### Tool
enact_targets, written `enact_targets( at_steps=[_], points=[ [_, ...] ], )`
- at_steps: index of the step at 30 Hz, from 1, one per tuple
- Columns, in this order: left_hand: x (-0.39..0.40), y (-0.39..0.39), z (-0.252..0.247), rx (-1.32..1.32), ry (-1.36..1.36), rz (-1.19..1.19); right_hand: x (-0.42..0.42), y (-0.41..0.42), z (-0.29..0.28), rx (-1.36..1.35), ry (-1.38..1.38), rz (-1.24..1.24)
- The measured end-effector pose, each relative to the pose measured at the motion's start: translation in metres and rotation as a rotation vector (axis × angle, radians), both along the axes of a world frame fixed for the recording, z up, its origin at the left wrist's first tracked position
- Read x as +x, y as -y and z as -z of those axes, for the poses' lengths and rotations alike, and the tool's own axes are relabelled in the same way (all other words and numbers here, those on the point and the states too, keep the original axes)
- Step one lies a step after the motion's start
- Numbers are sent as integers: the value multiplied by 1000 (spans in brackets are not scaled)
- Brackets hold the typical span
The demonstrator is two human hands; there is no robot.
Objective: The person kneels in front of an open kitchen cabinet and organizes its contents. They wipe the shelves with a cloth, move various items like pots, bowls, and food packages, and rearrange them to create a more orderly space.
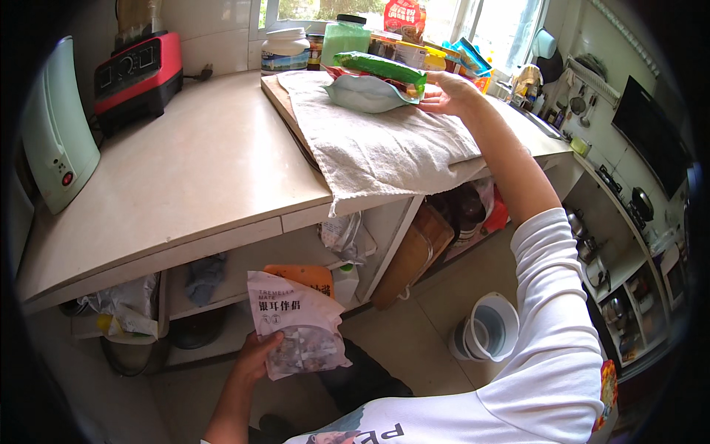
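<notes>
My left hand (259, 352) holds a pink food pouch with a see-through window (305, 327) low in front of the open shelf. An orange packet (302, 275) shows behind the pouch's top edge; whether I hold it too I cannot tell. On the countertop, my right hand (448, 93) is at the right end of a small stack of food packets, thumb above and fingers lower down. The stack has a green packet (383, 66) on top, red packaging in the middle and a pale green pouch (363, 94) beneath. It rests on a beige cloth (388, 150) laid over a wooden board (283, 105).
Jars, including a green-filled jar (346, 39) and a white tub (284, 50), line the window. A red and black appliance base (138, 77) and a pale green appliance (61, 133) stand left. Buckets (491, 327) stand on the floor. Wooden boards (416, 250) lean below the counter.
</notes>
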State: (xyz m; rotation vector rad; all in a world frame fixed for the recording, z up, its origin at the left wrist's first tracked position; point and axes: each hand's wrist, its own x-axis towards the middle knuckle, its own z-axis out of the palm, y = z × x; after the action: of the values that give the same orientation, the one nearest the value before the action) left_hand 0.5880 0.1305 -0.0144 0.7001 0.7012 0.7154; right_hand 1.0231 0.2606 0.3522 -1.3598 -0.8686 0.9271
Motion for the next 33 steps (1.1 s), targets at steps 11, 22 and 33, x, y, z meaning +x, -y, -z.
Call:
enact_targets(
  at_steps=[11, 22, 33],
  points=[
    [1, -11, -5, 59, 27, -5, -5, -33, -2, -16, 113, 75],
    [-9, -9, -9, 7, -18, -35, 8, -61, 7, 210, 205, -7],
    [-10, -13, -11, -20, -24, -19, -38, -25, -4, 413, -10, 138]
  ],
)
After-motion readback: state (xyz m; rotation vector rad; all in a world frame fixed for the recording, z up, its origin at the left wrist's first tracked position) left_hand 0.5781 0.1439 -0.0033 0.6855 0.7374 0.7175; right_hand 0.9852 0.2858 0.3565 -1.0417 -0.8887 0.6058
